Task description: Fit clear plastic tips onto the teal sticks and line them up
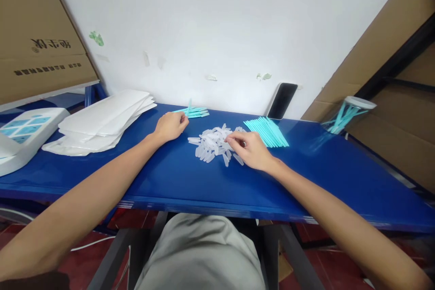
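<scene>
My left hand point(172, 126) is closed in a pinch near the back of the blue table. A thin turquoise stick point(189, 106) rises from its fingertips. Just behind that hand lies a small bunch of turquoise sticks point(200, 112). My right hand point(250, 148) is pinched together over the right side of a loose pile of small translucent plastic sleeves point(210, 142). What its fingertips hold, if anything, is too small to make out. Beyond the right hand, a larger row of turquoise sticks point(268, 132) lies side by side on the table.
White envelopes or bags point(102, 120) are stacked at left, beside a white device point(30, 131) with blue panels. A phone point(282, 100) leans on the wall. At right, a clear jar point(346, 115) holds turquoise sticks. Cardboard point(44, 31) stands at the left back of the blue table point(190, 186).
</scene>
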### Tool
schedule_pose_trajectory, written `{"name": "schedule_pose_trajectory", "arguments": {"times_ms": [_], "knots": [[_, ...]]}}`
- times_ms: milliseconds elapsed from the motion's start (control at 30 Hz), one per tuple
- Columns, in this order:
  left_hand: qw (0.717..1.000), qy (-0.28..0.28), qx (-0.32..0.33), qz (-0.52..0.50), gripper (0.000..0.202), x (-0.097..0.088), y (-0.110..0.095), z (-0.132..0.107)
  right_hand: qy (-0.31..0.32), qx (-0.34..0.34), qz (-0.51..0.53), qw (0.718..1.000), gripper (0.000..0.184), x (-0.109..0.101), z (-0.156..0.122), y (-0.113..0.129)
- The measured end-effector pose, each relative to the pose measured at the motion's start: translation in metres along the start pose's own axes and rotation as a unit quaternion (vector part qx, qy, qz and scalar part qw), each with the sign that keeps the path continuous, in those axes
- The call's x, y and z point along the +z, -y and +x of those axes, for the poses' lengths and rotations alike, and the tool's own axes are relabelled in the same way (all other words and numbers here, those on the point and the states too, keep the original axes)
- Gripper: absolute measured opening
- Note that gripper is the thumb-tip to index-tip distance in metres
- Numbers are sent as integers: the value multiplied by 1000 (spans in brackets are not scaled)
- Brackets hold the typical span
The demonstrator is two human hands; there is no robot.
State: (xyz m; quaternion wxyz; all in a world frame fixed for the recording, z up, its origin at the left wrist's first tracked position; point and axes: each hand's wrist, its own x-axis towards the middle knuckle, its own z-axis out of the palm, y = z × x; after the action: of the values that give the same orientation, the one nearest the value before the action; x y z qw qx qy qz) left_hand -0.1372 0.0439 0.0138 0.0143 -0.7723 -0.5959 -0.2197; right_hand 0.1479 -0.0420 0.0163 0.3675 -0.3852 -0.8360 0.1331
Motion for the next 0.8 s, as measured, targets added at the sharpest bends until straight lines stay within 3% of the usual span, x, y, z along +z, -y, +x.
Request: {"name": "schedule_pose_trajectory", "arguments": {"times_ms": [100, 233, 400, 533, 700, 800], "knots": [[984, -66, 143, -82, 32, -4, -21, -12, -15, 10, 7, 1000, 28, -1, 1, -1], [951, -71, 277, -120, 27, -5, -42, -26, -41, 30, 26, 998, 20, 0, -1, -4], [930, -102, 333, -121, 26, 0, -56, -38, -37, 20, 92, 995, 39, 1, -4, 1], [920, -118, 359, -100, 33, 6, -72, -45, -69, 5, 121, 990, 47, 6, -2, 8], [911, -68, 398, -84, 41, 13, -79, -47, -114, -61, 103, 986, 40, 11, -1, 9], [906, -72, 408, -82, 43, 15, -76, -45, -110, -86, 74, 987, 32, 12, -1, 7]]}}
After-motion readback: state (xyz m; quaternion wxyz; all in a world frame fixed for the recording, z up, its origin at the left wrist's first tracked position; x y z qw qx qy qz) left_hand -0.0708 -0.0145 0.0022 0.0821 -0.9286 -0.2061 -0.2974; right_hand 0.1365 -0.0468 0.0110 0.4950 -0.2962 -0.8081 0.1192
